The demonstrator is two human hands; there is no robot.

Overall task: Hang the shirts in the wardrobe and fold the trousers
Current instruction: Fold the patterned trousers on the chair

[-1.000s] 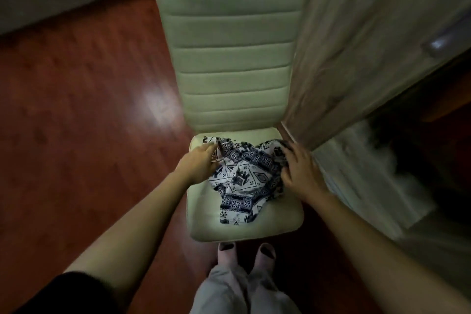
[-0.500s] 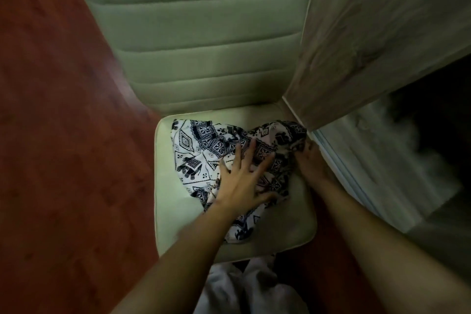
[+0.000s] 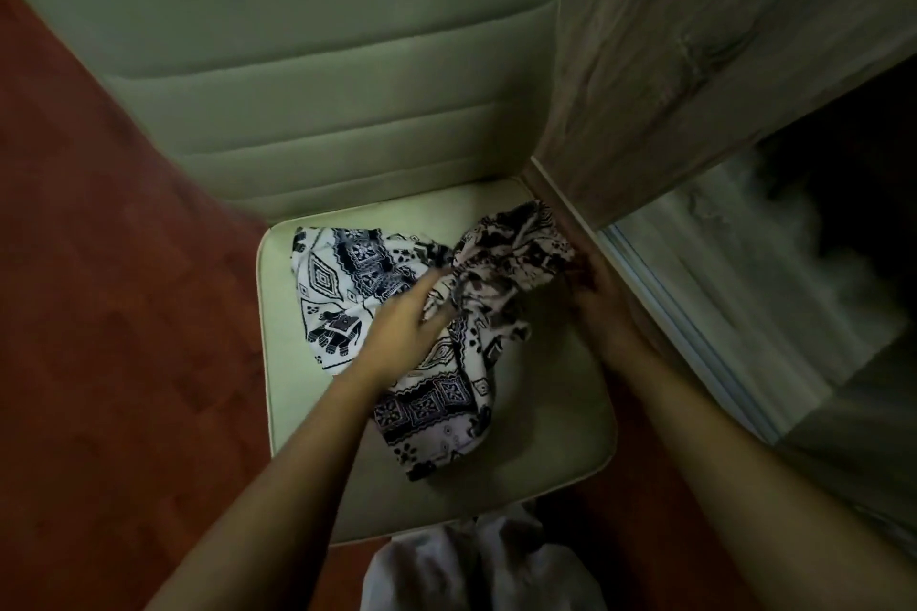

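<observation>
Left of the left hand, red-brown polished wooden floor noted; beneath and beyond both hands, pale green padded ribbed chair. Left hand seen with fingers curled into the middle of the black-and-white elephant-print fabric trousers, found crumpled on the seat, spread flat left of that hand and bunched up between the two hands. At the bunched right edge, right hand recorded touching, grip impossible to tell through blur and shadow; grey wood-grain wardrobe door just beside and above it.
</observation>
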